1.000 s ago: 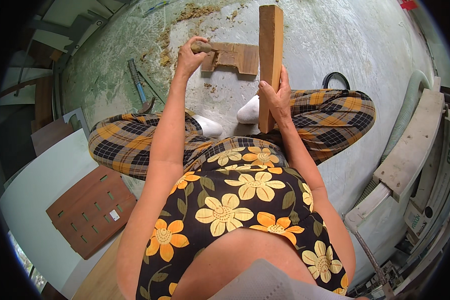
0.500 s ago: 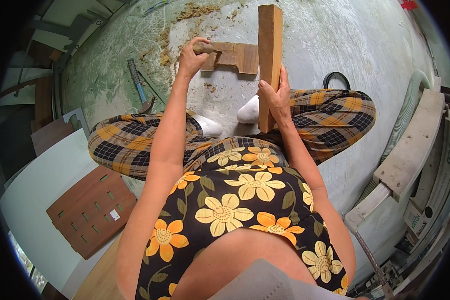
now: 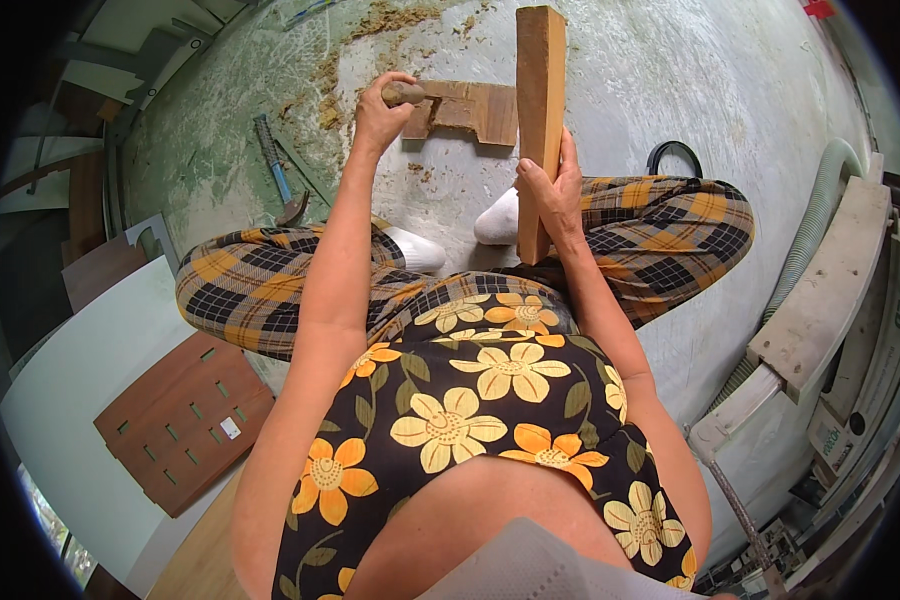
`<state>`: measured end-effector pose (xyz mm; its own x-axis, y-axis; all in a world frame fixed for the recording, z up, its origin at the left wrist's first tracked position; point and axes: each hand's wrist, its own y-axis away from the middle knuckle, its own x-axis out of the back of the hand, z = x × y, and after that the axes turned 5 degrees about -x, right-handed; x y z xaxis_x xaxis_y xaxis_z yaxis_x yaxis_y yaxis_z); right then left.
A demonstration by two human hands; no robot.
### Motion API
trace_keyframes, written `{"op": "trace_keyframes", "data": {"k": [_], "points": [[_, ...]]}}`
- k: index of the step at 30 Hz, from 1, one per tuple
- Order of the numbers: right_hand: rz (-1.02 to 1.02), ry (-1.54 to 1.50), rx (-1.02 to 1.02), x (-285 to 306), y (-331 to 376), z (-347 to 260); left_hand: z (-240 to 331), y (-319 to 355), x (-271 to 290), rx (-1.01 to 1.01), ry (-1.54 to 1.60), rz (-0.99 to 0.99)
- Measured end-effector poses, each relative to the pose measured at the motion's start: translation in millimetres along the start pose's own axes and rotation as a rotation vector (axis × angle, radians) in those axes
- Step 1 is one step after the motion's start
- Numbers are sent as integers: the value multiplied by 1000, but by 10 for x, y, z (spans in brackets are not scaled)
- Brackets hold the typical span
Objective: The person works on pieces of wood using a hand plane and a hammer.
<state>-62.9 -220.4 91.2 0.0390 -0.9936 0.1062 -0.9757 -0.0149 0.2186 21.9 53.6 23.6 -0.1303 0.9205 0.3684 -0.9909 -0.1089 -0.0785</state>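
- Wooden block (image 3: 540,110): upright on the floor before crossed legs; looks stiff, fairly heavy; right hand (image 3: 555,190) grasps its lower half
- Left hand (image 3: 382,105): clenched on a tool handle (image 3: 405,93) by the notched board (image 3: 470,110)

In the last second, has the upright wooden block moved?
No. The upright wooden block sits in the same spot against the notched board on the floor, held in the right hand.

left hand (image 3: 382,108) fisted, right hand (image 3: 550,190) gripping
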Motion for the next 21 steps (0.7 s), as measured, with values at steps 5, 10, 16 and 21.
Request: {"op": "trace_keyframes", "data": {"k": [5,10,16,21], "points": [[-3,0,-7,12,13,-15,165,-11,67,132,-52,-50],[-9,-2,1,2,9,15,166,-26,124,191,-104,-73],[-7,-3,-13,7,3,-7,98,-14,137,173,-141,-86],[6,21,4,15,-6,-4,129,-44,81,119,-12,37]]}}
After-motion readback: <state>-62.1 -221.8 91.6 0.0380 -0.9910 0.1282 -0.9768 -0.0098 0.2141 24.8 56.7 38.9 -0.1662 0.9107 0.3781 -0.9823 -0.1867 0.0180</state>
